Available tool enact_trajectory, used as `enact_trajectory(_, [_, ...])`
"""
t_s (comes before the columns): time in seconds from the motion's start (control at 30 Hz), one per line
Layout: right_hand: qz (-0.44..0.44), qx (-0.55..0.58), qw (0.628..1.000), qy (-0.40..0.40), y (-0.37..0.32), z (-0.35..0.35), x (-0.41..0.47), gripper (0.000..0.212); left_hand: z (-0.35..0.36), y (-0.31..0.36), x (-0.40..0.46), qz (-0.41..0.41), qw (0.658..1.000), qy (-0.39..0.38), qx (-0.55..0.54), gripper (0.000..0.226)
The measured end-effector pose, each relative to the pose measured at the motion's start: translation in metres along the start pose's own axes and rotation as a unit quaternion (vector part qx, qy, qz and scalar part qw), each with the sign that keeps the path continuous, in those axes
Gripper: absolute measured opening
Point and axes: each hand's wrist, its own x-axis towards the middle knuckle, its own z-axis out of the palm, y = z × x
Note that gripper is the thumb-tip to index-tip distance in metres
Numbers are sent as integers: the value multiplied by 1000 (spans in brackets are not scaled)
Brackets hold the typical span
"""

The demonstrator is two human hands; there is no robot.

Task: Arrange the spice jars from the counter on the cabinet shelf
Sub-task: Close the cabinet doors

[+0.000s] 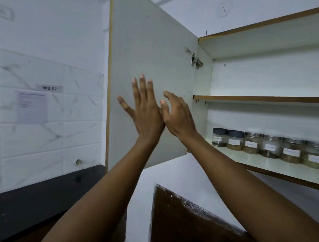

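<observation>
A: Which step is the person at?

B: It looks like the very end. Six spice jars (268, 145) stand in one row on the lower cabinet shelf (273, 163), each touching or just beside its neighbour. Two at the left have dark lids, four have metal lids. The black bench (35, 194) shows no jar in the part that is visible, so the arranging seems finished.

A: And the hands?

B: Both are raised in front of the inner face of the open cabinet door (152, 57). The left hand (146, 111) is spread, fingers straight and pointing up, palm toward the door. The right hand (178, 116) is just beside it, with fingers loosely bent, and it holds nothing. Whether the palms really touch the door, one cannot tell from this view.

A: So what does the next move ask for?

B: Probably to close the door. The person would push the panel so it swings on its hinge (196, 61) toward the cabinet, and move the arms out of its way. The push should be soft, because a hard shut may shake the jars, which stand near the front edge of the shelf.

A: Is the upper shelf (260, 98) used?

B: Nothing can be seen on it from below.
</observation>
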Motion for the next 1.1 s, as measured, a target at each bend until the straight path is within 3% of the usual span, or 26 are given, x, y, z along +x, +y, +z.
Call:
enact_trajectory(0.23, [25, 21, 999, -27, -83, 8, 0, 48, -52, -47, 15, -170, 967, 49, -181, 78])
enact_trajectory(0.4, [102, -13, 993, -56, -105, -19, -8, 59, -77, -30, 0, -130, 935, 89, -319, 62])
enact_trajectory(0.5, [125, -93, 987, -28, -105, -51, -15, 62, -88, 2, -21, -107, 907, 62, -403, 66])
enact_trajectory(0.6, [170, -128, 977, -7, -90, -95, -27, 57, -87, 43, -40, -98, 878, -25, -469, 76])
enact_trajectory(0.7, [217, -138, 966, 27, -59, -141, -41, 46, -79, 98, -65, -66, 820, -114, -557, 77])
enact_trajectory(0.77, [238, -173, 954, 62, -30, -166, -54, 40, -72, 140, -87, -33, 804, -143, -576, 91])
enact_trajectory(0.83, [263, -181, 943, 93, 3, -185, -68, 39, -58, 183, -110, -5, 822, -142, -551, 103])
enact_trajectory(0.93, [312, -126, 930, 145, 63, -212, -82, 32, -28, 252, -146, 52, 881, -162, -442, 116])
enact_trajectory(1.1, [404, -54, 894, 186, 159, -235, -90, 43, 31, 333, -187, 58, 920, -173, -346, 103])
